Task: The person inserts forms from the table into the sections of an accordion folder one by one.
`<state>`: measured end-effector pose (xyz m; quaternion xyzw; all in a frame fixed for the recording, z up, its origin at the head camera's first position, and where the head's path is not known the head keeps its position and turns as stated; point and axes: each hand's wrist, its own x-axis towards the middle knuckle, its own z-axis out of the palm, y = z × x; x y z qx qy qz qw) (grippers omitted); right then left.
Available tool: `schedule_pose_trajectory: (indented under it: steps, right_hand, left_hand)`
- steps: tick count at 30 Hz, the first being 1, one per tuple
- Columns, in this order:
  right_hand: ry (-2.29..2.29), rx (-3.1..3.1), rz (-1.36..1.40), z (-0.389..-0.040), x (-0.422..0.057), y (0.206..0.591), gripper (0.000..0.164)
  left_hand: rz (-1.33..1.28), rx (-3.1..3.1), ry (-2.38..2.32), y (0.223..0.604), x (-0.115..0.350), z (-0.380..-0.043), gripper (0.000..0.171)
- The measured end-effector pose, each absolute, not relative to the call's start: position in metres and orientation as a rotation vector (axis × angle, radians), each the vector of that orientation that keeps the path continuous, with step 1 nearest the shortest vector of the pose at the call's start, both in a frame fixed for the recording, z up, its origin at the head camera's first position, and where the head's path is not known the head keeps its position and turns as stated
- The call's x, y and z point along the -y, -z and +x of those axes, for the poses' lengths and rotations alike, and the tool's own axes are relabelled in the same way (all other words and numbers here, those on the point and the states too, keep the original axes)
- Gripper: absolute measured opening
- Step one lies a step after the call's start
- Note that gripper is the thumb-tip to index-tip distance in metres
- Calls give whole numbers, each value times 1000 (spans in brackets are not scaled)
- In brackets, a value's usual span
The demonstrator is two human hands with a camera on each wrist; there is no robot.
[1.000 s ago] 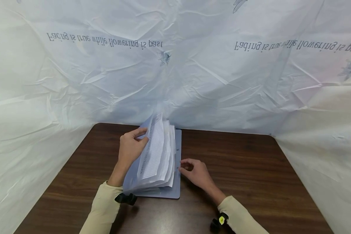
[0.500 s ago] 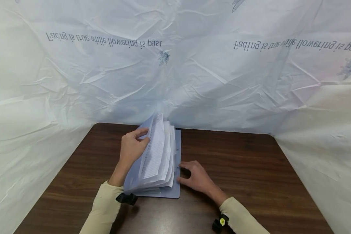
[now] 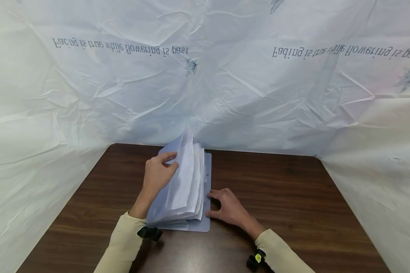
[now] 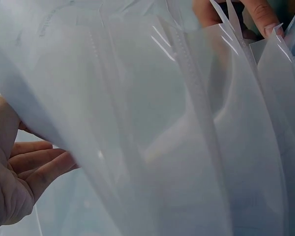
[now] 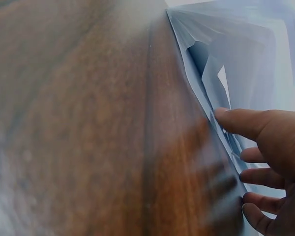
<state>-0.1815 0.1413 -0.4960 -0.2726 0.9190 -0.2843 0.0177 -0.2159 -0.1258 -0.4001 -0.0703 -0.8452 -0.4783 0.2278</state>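
Observation:
A blue-grey display folder point(image 3: 207, 182) lies on the table with its clear sleeves raised and fanned out. Printed white sheets point(image 3: 182, 185) show inside the sleeves. My left hand point(image 3: 158, 172) pinches the edge of a raised leaf between thumb and fingers; whether it grips one leaf or more I cannot tell. In the left wrist view, the clear sleeves point(image 4: 152, 128) spread out beside the left hand point(image 4: 27, 172). On the other side, my right hand point(image 3: 227, 206) rests at the folder's right edge, thumb and fingers apart. Its fingertips touch that edge in the right wrist view.
The dark wood table point(image 3: 280, 197) extends on both sides of the folder. A pale plastic sheet point(image 3: 225, 94) with printed writing hangs behind and beside the table. Dark camera mounts point(image 3: 150, 233) sit on both wrists.
My left hand has shifted slightly right with the raised leaf, which leans further over the others. My right hand has moved a little down the folder's edge, its thumb and fingers spreading wider.

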Motion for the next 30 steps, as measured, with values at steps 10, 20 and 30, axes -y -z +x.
schedule_pose_trajectory:
  steps: [10, 20, 30]
  right_hand:
    - [842, -2854, -842, -180, -141, 495, 62]
    - [802, -2857, -859, -180, -139, 494, 59]
    - [784, -2857, -849, -178, -138, 493, 60]
  left_hand:
    - [-228, 2362, 1333, 407, 116, -215, 32]
    - [-313, 2360, 1271, 418, 109, -215, 29]
    - [-334, 2500, 1262, 420, 105, -212, 33]
